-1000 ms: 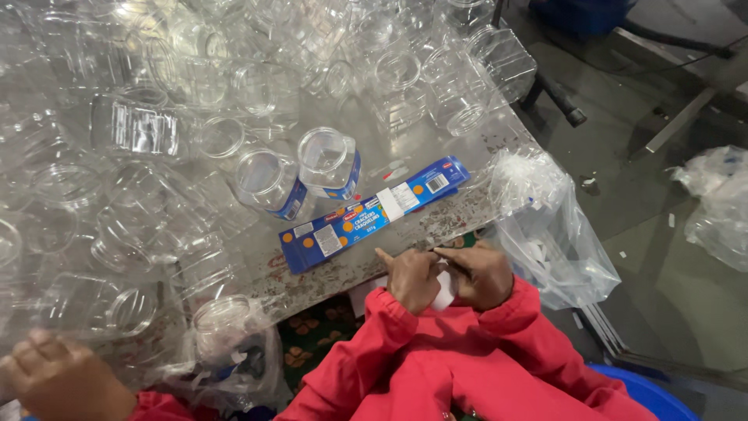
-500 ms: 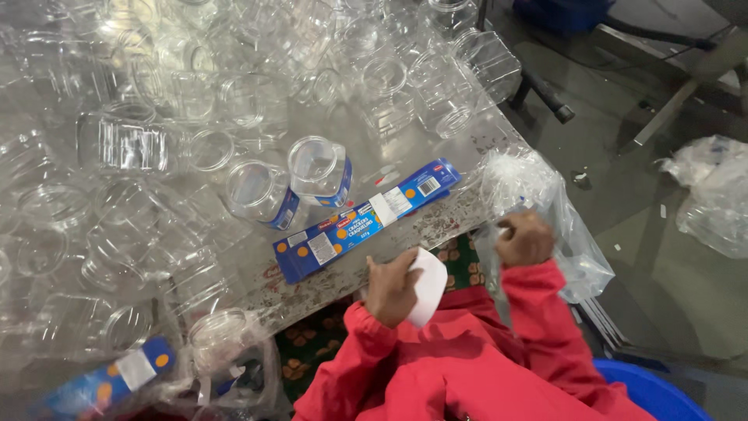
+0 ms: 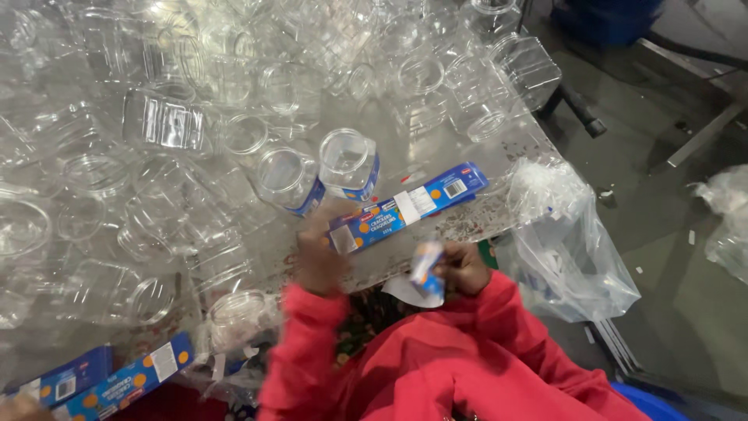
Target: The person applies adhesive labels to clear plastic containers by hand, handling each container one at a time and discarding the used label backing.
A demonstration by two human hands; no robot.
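— Head view: where are the hands?
— Left hand (image 3: 318, 261) is blurred, at the near end of the long blue label strip (image 3: 407, 207) on the bench (image 3: 467, 156); grip can't be told.
— And the right hand (image 3: 463, 269)?
— Pinching a small blue-and-white label (image 3: 427, 269) just off the bench edge, near the clear jars (image 3: 348, 162).

Small packing workshop: desk (image 3: 467, 164) crowded with empty clear plastic jars (image 3: 234, 101), blue label strips (image 3: 405, 206) at centre, plastic bag (image 3: 569, 257) at 3 o'clock.
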